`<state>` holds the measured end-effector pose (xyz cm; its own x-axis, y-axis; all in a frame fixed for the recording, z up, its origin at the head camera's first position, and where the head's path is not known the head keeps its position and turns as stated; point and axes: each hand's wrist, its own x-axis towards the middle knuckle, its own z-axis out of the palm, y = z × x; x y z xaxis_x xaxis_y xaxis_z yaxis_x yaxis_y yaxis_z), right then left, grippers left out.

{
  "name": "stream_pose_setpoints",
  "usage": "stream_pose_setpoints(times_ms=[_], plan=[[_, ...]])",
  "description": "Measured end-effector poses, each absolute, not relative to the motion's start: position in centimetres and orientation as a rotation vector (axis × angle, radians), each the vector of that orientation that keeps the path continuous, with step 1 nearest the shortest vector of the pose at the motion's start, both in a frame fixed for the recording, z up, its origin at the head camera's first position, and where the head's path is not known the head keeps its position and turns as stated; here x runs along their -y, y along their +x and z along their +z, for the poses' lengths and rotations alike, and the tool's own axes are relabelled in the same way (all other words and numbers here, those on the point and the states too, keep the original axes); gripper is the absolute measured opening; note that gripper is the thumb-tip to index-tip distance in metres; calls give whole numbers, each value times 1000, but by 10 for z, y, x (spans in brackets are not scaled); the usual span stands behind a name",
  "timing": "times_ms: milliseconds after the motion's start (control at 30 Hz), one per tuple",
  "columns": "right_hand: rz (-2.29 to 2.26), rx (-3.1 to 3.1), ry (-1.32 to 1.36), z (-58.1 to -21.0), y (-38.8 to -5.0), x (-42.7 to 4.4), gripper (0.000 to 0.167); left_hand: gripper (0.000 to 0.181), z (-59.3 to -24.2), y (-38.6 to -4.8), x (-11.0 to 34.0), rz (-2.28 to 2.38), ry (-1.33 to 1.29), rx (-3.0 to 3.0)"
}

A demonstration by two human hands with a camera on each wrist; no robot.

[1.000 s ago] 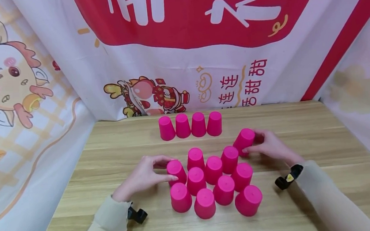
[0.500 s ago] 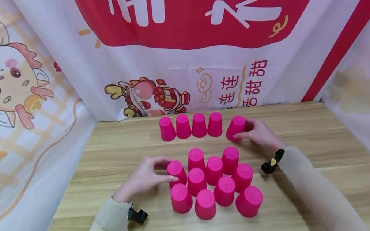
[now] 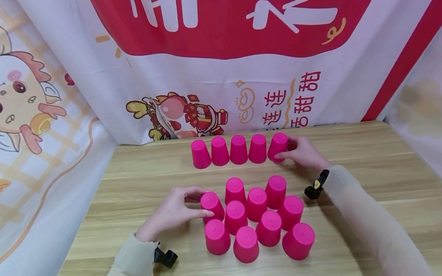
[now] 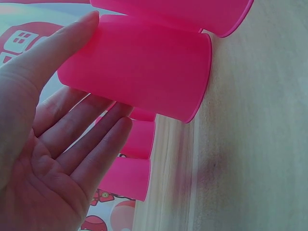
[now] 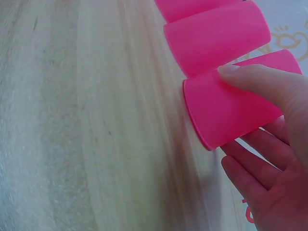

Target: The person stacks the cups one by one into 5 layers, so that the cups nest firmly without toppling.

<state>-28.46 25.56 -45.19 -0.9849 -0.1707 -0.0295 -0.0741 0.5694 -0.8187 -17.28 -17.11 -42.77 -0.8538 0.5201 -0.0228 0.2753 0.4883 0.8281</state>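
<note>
My right hand [image 3: 303,152] holds an upside-down pink cup [image 3: 276,146] between thumb and fingers at the right end of the back row. In the right wrist view that cup [image 5: 236,103] stands beside another pink cup [image 5: 219,38], its rim on or very close to the wood. At the left of the front group, my left hand [image 3: 174,212] has its thumb and fingers around another upside-down pink cup [image 3: 212,203]. The left wrist view shows the thumb on one side of this cup [image 4: 144,62] and the fingers partly hidden behind it.
Several upside-down pink cups, such as this one [image 3: 246,243], crowd the front group between the arms. The back row's other cups [image 3: 219,151] stand near the table's [image 3: 136,163] far edge. A printed cloth [image 3: 215,68] hangs directly behind.
My right hand has carried its cup away from the front group, back and left, to the right end of the back row; the cup has come more upright. My left hand stays put.
</note>
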Motion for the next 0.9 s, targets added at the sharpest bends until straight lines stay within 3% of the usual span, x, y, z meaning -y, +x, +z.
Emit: stream_pose_setpoints(times_ms=[367,700,900], plan=[[-1394,-2688,-250,-455,-286,-254,50,52,-428,-173,171,1298,674,-2466],[-1433,-2697,-243,-441,-258,-266,83,52,-428,-172,171,1292,675,-2475],[-1484,-2704,-305,-422,-230,-269,77,52,-427,-172,171,1301,670,-2467]])
